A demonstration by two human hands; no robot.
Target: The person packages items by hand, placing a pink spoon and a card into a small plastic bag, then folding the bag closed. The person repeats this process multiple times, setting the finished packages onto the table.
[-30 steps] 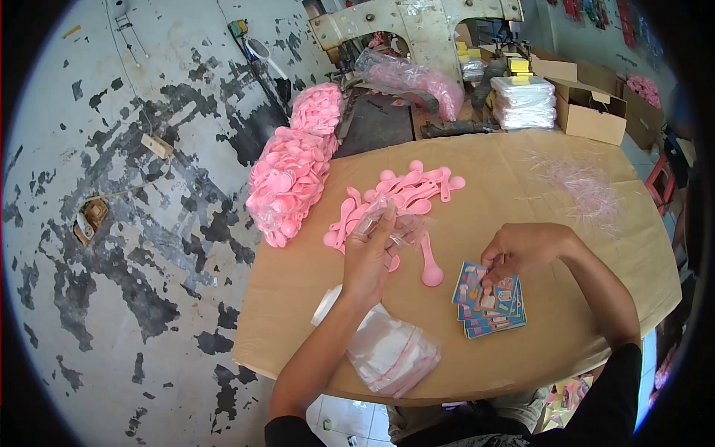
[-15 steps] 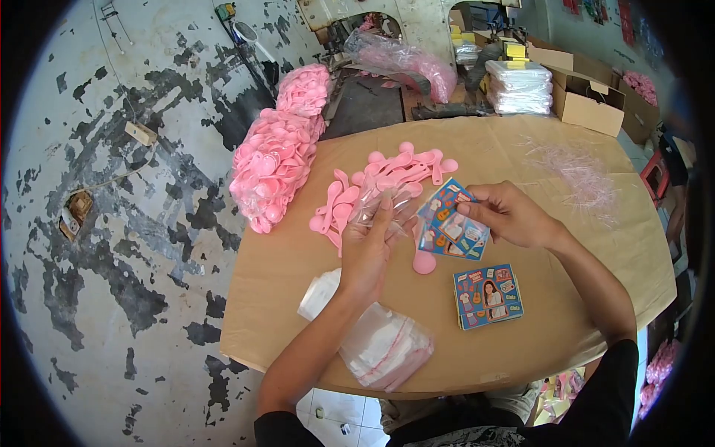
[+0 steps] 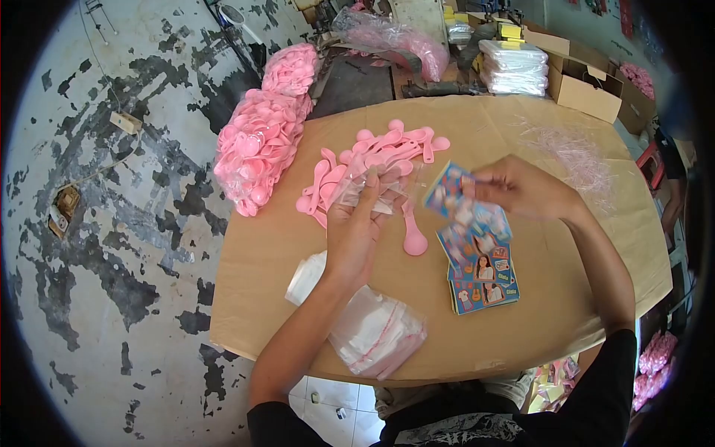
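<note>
My left hand (image 3: 353,237) is closed on a crumpled clear plastic bag (image 3: 383,192), thumb pressed over it. The bag overlaps the pink plastic spoons (image 3: 328,179) heaped behind it. One pink spoon (image 3: 415,240) lies apart, just right of that hand. Pinched in my right hand (image 3: 527,188) are blue printed cards (image 3: 449,195), smeared by motion. Beneath them sits a stack of similar cards (image 3: 485,294), with a card (image 3: 456,247) angled across its top left. A bundle of clear plastic bags (image 3: 380,335) rests below my left forearm.
Big clear sacks of pink spoons (image 3: 259,153) stand at the table's left edge. Thin plastic strands (image 3: 573,156) are scattered at right on the brown paper-covered table (image 3: 558,298). Behind are stacked clear packets (image 3: 514,68) and a cardboard box (image 3: 587,89).
My right hand has moved a little up and right with the cards. Cards now lie askew on the stack, which was neat before. My left hand still grips the bag; the view has shifted slightly.
</note>
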